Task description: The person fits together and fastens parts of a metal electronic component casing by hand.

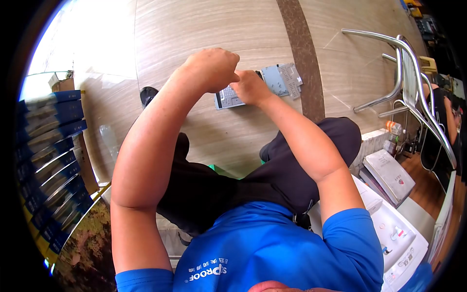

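Note:
My left hand is bent at the wrist, closed, its fingertips turned away from view. Right beside it, a little lower, my right hand is closed too, its fingers partly hidden by the left hand. What either one grips does not show. Under and behind them on the floor lies a flat grey metal casing with small holes and dark parts, partly covered by my hands. A light grey perforated plate rests at its right end.
A metal-framed chair stands on the right. Blue boxes are stacked at the left. A white tray with small parts and a white box sit at lower right. A clear plastic bottle lies on the floor.

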Demonstrator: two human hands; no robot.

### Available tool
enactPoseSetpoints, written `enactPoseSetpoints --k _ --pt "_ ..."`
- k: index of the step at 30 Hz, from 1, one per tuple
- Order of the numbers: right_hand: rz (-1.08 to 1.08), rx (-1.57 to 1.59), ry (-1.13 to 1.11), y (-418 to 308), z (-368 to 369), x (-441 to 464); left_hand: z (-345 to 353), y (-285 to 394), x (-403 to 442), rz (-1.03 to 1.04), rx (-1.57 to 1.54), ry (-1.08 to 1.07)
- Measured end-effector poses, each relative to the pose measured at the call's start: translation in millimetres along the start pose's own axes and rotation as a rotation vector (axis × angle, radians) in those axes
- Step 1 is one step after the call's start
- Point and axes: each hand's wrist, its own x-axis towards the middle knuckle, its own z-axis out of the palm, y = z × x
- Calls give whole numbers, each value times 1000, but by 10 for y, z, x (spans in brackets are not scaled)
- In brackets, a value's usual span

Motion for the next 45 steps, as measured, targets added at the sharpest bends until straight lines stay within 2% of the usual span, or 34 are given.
enactPoseSetpoints --k 10,17,20,32,35,45 --pt "30 73 -65 -196 -112 -34 -8 26 4 -22 -6 -13" --pt "5 -8 1 -26 6 -8 15 9 27 -24 7 -22" --pt "98 -66 21 -21 11 -12 38 -5 28 0 25 6" --pt "-22 -41 -52 -78 -23 -27 -6 29 4 -6 19 -7" --pt "13 17 -59 -152 -57 -38 0 28 7 -1 23 -8" --pt "97 -105 -21 2 47 -21 -3 31 9 -28 28 -23"
